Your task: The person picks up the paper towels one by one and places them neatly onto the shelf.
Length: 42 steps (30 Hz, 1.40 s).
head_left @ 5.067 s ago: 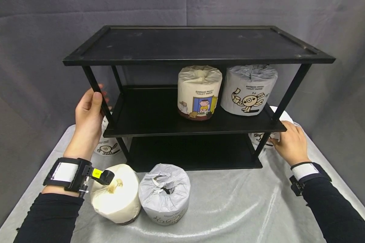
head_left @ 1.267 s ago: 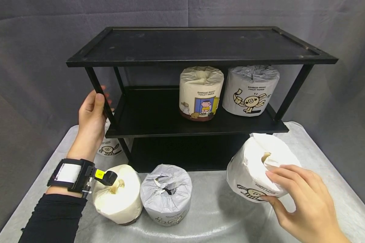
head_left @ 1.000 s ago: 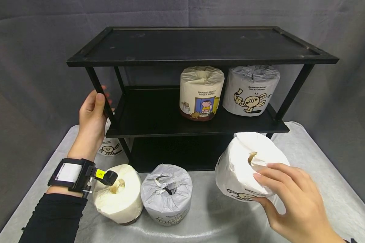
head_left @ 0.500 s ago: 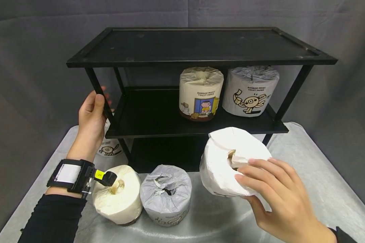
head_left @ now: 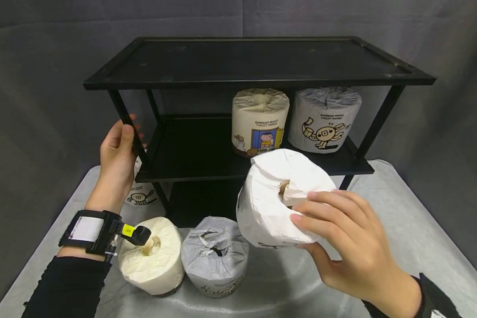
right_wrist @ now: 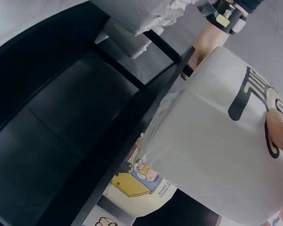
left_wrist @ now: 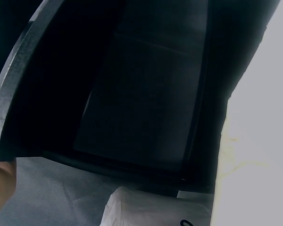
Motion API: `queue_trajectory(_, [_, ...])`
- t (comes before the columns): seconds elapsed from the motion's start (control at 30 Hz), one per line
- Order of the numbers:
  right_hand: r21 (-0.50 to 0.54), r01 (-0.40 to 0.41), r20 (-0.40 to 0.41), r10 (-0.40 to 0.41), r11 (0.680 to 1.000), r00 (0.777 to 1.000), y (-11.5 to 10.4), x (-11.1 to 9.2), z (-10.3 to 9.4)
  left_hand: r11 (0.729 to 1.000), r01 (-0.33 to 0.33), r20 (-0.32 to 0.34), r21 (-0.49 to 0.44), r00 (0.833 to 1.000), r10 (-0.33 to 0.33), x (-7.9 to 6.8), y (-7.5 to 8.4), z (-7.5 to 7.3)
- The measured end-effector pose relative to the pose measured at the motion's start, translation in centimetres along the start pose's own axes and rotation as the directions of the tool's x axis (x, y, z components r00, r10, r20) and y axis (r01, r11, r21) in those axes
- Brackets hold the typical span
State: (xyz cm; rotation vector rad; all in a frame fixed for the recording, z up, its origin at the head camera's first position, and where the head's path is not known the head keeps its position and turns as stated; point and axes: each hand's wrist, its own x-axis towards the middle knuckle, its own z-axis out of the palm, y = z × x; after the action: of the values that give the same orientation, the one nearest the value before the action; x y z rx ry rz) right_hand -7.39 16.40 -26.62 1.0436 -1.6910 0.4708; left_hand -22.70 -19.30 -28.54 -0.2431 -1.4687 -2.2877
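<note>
My right hand (head_left: 350, 238) grips a white toilet paper roll (head_left: 266, 212) by its side and top end, tilted, in front of the black shelf's middle board (head_left: 191, 150). In the right wrist view the thumb (right_wrist: 279, 132) presses on the roll's printed side. My left hand (head_left: 119, 159) holds the shelf's front left post (head_left: 124, 108), thumb in front and fingers behind. On the middle board stand a cream roll with a cartoon print (head_left: 258, 117) and a white roll with a grey top (head_left: 326, 119), both at the right.
A cream roll (head_left: 153, 260) and a grey-topped roll (head_left: 214, 260) stand side by side on the grey cloth (head_left: 302, 287) before the shelf. Another white roll (head_left: 141, 192) stands behind the left post. The top board (head_left: 246, 62) overhangs the middle one.
The right hand has taken the white roll from beside the shelf's right end, then carried it left and up to the middle board's front. The left hand keeps its place on the post.
</note>
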Motion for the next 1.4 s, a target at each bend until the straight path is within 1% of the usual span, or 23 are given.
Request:
queue_trajectory(0.13, [0.013,0.030,-0.031,-0.029,0.999,0.999,0.4,0.7,0.8,1.000,-0.010,-0.001,-0.006,1.000,0.010,0.0,0.0,0.0])
queue_trajectory(0.3, [-0.001,0.021,0.008,-0.021,1.000,1.000,0.6,1.5,1.2,1.000,-0.008,-0.005,-0.001,1.000,0.008,-0.1,0.1,0.0])
queue_trajectory(0.47, [-0.006,0.025,-0.005,-0.025,1.000,1.000,1.0,2.4,1.8,1.000,-0.003,-0.010,-0.010,1.000,0.003,0.0,0.0,0.1])
queue_trajectory(0.67, [-0.007,0.004,-0.036,-0.004,1.000,0.999,1.4,2.7,2.7,1.000,0.017,-0.026,-0.018,1.000,-0.018,0.0,-0.1,0.1])
queue_trajectory(0.83, [-0.011,-0.014,-0.046,0.013,1.000,0.999,1.7,2.9,3.2,1.000,0.001,-0.030,-0.014,1.000,-0.002,0.1,-0.2,0.0])
queue_trajectory(1.03, [-0.017,-0.038,-0.006,0.038,0.999,0.999,1.9,3.3,3.4,1.000,-0.002,-0.034,-0.006,0.999,0.002,0.1,-0.1,0.0])
queue_trajectory(1.23, [-0.018,-0.031,0.046,0.032,0.999,0.998,2.0,3.9,3.7,1.000,0.006,-0.034,0.005,0.999,-0.006,0.0,0.0,-0.1])
queue_trajectory(1.4, [-0.028,-0.021,0.085,0.024,0.999,0.996,2.0,4.2,3.9,1.000,0.008,-0.028,-0.008,1.000,-0.008,0.1,0.0,0.0])
